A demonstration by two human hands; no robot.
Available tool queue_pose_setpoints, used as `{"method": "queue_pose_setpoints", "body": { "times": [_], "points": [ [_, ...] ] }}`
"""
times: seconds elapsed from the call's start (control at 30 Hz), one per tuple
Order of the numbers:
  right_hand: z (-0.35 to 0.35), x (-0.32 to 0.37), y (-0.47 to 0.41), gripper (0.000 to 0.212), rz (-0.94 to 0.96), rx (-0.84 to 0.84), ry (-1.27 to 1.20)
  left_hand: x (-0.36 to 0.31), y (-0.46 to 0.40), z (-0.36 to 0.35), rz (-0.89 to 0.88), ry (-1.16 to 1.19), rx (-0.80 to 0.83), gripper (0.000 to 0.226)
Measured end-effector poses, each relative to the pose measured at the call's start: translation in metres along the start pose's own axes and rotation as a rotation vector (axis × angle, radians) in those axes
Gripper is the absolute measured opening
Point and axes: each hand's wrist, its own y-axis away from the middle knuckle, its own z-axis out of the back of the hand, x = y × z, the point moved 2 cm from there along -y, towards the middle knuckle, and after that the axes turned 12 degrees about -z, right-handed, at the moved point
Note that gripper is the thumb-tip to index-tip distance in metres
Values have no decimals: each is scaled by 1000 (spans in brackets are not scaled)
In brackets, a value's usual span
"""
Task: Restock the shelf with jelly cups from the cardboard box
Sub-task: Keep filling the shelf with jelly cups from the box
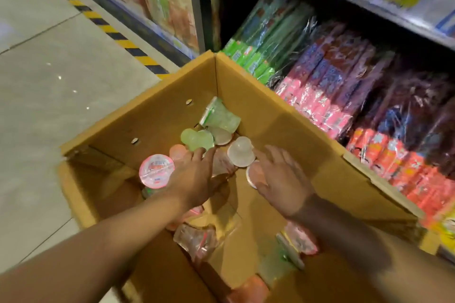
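Both hands reach into the open brown cardboard box (246,96) beside the shelf (369,10); left hand (194,179) and right hand (283,179) fingers spread, holding nothing, over loose translucent plastic jelly cups (240,152) on its floor.

Both bare forearms reach forward and down from the lower edge of the view, converging toward the middle. Left arm comes in from lower left, long and nearly straight, wrist in line with the forearm. Left hand (194,179) back-up, fingers extended and slightly spread, tips pointing away from the body. Right arm enters from lower right, partly in shadow. Right hand (283,179) back-up too, fingers straight and loosely fanned, thumb side toward the left hand. The hands sit near each other, not touching. Neither hand curls.
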Motion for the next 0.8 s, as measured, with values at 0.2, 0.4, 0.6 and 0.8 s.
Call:
{"method": "queue_pose_setpoints", "body": {
  "times": [0.2, 0.4, 0.6, 0.8],
  "points": [
    [-56, -15, -31, 63, 0, -32, 24, 12, -43, -32, 54, -8, 22, 95],
    [-81, -22, -44, 70, -26, -33, 84, 15, -63, -52, 61, 128, -33, 86],
    [-77, -22, -43, 66, -37, -33, 64, 12, -65, -58, 79, 114, -70, 97],
    [-73, -23, -47, 56, -73, -43, 0, 9, -66, -61, 116, 176, -157, 75]
  ]
}}
